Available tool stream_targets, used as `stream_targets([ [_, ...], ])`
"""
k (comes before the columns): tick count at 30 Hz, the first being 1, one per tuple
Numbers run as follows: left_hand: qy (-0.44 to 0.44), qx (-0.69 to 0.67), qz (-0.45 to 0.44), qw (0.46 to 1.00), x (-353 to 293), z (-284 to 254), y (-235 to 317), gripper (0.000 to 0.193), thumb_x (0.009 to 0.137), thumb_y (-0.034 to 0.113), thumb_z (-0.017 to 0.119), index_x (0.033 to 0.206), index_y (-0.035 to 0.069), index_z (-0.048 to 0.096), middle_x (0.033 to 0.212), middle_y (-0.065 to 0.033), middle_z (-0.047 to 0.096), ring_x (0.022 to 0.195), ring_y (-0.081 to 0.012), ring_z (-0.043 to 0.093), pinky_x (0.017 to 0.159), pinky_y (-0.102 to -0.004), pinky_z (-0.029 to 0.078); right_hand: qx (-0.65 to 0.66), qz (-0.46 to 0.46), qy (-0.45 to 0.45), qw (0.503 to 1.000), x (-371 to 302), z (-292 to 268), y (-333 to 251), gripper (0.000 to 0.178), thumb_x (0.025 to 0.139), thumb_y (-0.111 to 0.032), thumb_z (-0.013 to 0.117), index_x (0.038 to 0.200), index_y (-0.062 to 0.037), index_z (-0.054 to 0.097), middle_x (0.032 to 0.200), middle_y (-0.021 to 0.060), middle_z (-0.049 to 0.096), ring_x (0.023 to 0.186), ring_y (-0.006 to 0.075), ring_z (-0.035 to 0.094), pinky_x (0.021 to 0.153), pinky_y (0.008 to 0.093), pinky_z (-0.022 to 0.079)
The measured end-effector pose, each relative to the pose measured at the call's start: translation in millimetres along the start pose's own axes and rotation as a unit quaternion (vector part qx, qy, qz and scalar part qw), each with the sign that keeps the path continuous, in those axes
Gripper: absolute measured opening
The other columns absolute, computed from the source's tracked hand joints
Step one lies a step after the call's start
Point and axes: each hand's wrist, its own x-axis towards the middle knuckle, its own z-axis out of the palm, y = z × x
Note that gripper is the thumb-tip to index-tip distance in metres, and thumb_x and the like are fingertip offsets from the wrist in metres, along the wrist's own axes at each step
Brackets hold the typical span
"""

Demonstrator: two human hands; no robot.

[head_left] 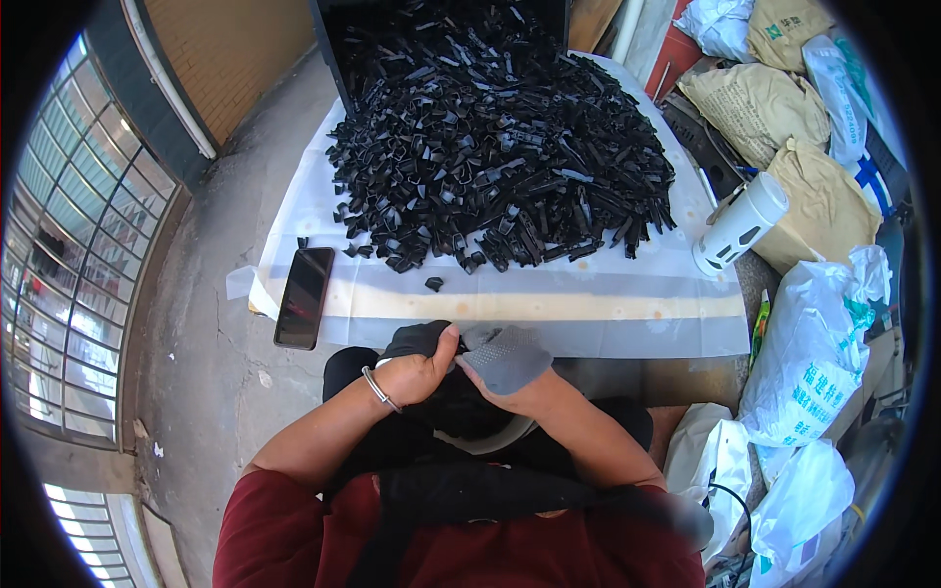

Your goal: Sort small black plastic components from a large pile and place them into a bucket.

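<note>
My left hand (420,365), with a dark glove over the fingers and a bare thumb, is closed just off the near edge of the table. Against it presses my right hand (505,363), also closed, in a grey dotted partial glove. A bit of something dark shows between the fingertips, too small and covered to name. Beyond both hands, a large heap of small black plastic pieces (500,147) covers much of the white-sheeted table (382,306). One loose black piece (434,284) lies apart from the heap, nearest to my hands.
A smartphone (305,298) rests at the table's left edge. At the right edge stands a white tumbler (741,223) with dark marks. A black bin (334,49) backs the heap. Stuffed sacks (806,363) crowd the right side; a barred window (78,225) is at left.
</note>
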Motion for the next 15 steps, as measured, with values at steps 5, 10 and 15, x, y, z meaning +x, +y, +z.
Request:
stream_targets([
  [5,0.096,0.272,0.003,0.958,20,-18,-31,0.027,0.085,0.031,0.05,0.089,0.006,0.06,0.083,-0.0163,0.06,0.076,-0.034,0.058,0.069,-0.0385,0.046,-0.044,0.202,-0.038,0.978,20,-30,20,0.029,0.081,-0.031,0.057,0.085,-0.0026,0.062,0.086,0.014,0.061,0.078,0.0314,0.057,0.069,0.0414,0.045],
  [10,0.094,0.306,0.056,0.946,52,-2,-49,0.02,0.079,0.023,0.054,0.092,0.01,0.062,0.087,-0.0141,0.058,0.079,-0.0307,0.058,0.067,-0.0398,0.048,-0.283,0.246,-0.036,0.926,40,-26,75,0.023,0.076,-0.018,0.057,0.094,-0.0031,0.059,0.086,0.0167,0.06,0.078,0.032,0.058,0.068,0.042,0.046],
  [15,0.034,0.312,0.044,0.948,54,1,-53,0.016,0.077,0.017,0.055,0.091,0.012,0.062,0.086,-0.013,0.057,0.079,-0.031,0.058,0.067,-0.0398,0.048,-0.212,0.194,-0.075,0.955,27,-25,81,0.02,0.076,-0.014,0.054,0.093,-0.0035,0.058,0.088,0.0166,0.059,0.083,0.0328,0.057,0.07,0.0425,0.046],
])
